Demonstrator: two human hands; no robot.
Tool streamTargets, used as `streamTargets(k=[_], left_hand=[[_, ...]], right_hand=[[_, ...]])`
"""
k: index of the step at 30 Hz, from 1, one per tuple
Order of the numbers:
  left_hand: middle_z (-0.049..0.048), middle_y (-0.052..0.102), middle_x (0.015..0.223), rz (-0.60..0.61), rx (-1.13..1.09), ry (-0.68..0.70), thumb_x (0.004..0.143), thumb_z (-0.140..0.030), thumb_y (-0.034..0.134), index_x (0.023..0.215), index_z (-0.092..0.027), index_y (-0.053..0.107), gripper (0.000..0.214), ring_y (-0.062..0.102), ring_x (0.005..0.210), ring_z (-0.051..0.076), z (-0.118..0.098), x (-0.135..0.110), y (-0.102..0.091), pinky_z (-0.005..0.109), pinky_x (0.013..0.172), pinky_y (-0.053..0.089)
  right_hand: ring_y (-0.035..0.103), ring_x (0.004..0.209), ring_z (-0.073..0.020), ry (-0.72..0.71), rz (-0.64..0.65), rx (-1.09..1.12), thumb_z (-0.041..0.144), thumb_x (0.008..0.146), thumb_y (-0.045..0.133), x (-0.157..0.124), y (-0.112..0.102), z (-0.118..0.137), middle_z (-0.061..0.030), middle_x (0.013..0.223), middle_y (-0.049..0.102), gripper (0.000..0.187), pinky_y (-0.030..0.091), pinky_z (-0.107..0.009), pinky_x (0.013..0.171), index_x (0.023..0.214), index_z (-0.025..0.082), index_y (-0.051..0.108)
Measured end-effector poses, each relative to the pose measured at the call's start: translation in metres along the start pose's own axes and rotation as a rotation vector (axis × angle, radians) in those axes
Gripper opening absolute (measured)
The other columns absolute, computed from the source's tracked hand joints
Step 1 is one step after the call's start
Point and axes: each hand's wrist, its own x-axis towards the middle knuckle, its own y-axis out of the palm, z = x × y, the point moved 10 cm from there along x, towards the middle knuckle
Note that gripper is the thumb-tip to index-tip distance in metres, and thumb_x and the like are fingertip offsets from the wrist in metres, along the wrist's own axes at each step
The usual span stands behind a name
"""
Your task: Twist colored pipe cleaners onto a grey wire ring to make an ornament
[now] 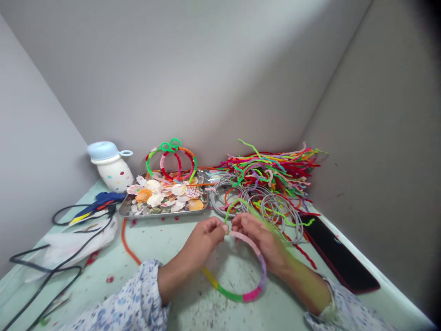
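Observation:
In the middle of the view, a ring wrapped in coloured pipe cleaner (243, 298) hangs just above the table, its bands pink, purple, magenta, green and yellow. My left hand (206, 239) pinches its top, where the pale pink band ends. A light green pipe cleaner (237, 201) rises from that pinch, arcs over my right hand and blurs along the forearm. Beside the ring's upper right side is my right hand (260, 239), its fingers loosely bent and apart from the left fingertips. Its thumb is hidden.
Behind my hands stand a metal tray (161, 214) of seashells, two finished-looking wrapped rings (196, 163), grey wire coils (280, 207) and a pipe cleaner pile (272, 168). A phone (341, 255) lies right. A white bottle (115, 174), pliers (93, 207) and black cable (51, 270) are left.

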Motion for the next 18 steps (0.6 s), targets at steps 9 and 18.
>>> streamTargets(k=[9,18], left_hand=[[-0.0066,0.037,0.057,-0.085,0.116,0.103,0.077,-0.039,0.052,0.067,-0.018,0.047,0.023,0.030,0.054,0.010,-0.012,-0.002,-0.008,0.025,0.054,0.025],[-0.0064,0.037,0.055,-0.052,0.062,0.051,0.075,-0.043,0.056,0.066,-0.017,0.049,0.028,0.029,0.052,0.009,-0.003,0.001,-0.004,0.024,0.050,0.022]], right_hand=[[0.048,0.050,-0.0086,-0.024,0.027,-0.460,0.040,0.082,0.060,-0.006,0.011,0.017,0.0040,0.060,0.054,0.024,0.040,-0.023,0.052,0.080,0.017,0.064],[0.039,0.052,-0.0095,-0.131,-0.008,-0.593,0.036,0.083,0.056,-0.010,0.014,0.023,0.0055,0.057,0.043,0.020,0.032,-0.022,0.049,0.071,0.019,0.059]])
